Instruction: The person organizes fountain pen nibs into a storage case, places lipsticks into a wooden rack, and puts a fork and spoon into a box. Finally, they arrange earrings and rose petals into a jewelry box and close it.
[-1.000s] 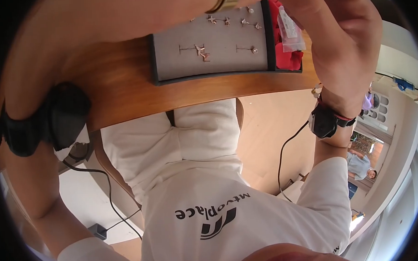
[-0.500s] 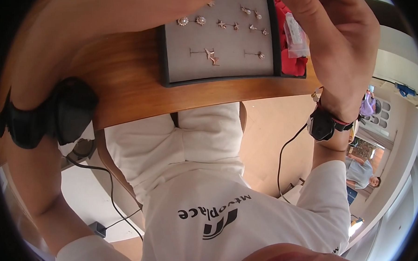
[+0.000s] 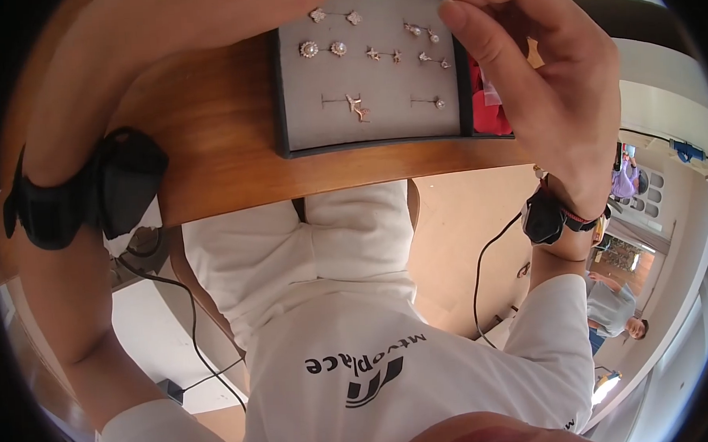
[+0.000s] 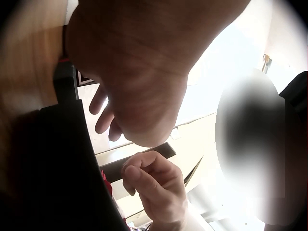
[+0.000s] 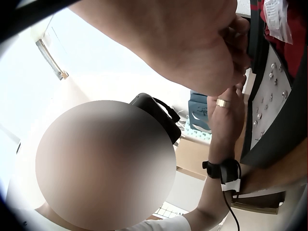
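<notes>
A dark jewelry box with a grey lining (image 3: 395,81) stands on the wooden table, with several small earrings, such as pearl studs (image 3: 308,49), star earrings (image 3: 373,55) and a rose-gold figure earring (image 3: 357,108), stuck in it. My right hand (image 3: 561,78) is raised at the box's right side, thumb and index finger close together; I cannot tell whether something tiny is between them. My left hand (image 4: 130,86) is over the box's far left, mostly beyond the head view's top edge. Several of its fingertips show in the left wrist view; the rest are hidden behind the palm.
Red petals (image 3: 489,120) fill the box's side compartment, with a small plastic bag (image 5: 276,19) on them. The table's front edge (image 3: 290,196) runs before my lap. Cables hang from both wrist cameras. Another person (image 3: 611,308) is in the background at right.
My left hand has moved left, away from the right hand, uncovering more earrings. My right hand has shifted left and now covers most of the plastic bag.
</notes>
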`<act>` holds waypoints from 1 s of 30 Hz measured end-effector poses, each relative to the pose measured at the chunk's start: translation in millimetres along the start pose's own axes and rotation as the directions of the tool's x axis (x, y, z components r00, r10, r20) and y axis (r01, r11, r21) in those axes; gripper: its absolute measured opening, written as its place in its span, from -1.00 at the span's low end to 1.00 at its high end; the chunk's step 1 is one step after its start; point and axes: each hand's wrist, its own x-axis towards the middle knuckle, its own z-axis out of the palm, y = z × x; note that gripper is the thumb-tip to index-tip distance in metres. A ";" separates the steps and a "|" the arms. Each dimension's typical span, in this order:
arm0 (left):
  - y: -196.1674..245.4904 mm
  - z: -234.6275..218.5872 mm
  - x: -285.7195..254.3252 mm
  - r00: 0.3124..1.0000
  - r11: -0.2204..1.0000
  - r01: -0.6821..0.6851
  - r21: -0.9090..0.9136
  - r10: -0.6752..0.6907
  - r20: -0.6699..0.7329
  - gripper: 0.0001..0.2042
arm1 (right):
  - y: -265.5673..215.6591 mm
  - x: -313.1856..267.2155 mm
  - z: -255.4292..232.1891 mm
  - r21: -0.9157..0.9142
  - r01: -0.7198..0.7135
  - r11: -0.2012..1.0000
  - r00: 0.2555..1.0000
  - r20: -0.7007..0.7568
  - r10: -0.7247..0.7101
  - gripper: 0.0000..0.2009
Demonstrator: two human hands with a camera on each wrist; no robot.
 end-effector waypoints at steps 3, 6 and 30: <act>4.3 5.0 -2.9 1.000 0.999 -0.012 -0.034 0.012 -0.013 -0.81 | 6.7 0.3 1.0 -0.106 0.042 0.993 0.998 -0.051 -0.048 -0.95; 6.7 21.8 -4.8 0.969 0.955 -0.097 0.281 0.155 -0.193 -0.81 | 5.1 0.7 -0.6 -0.109 0.039 0.993 0.998 -0.052 -0.045 -0.96; -26.4 14.2 -5.3 0.933 0.961 -0.247 0.128 0.271 -0.238 -0.82 | 28.8 14.2 7.0 -0.024 0.347 0.937 0.898 0.297 -0.325 -0.89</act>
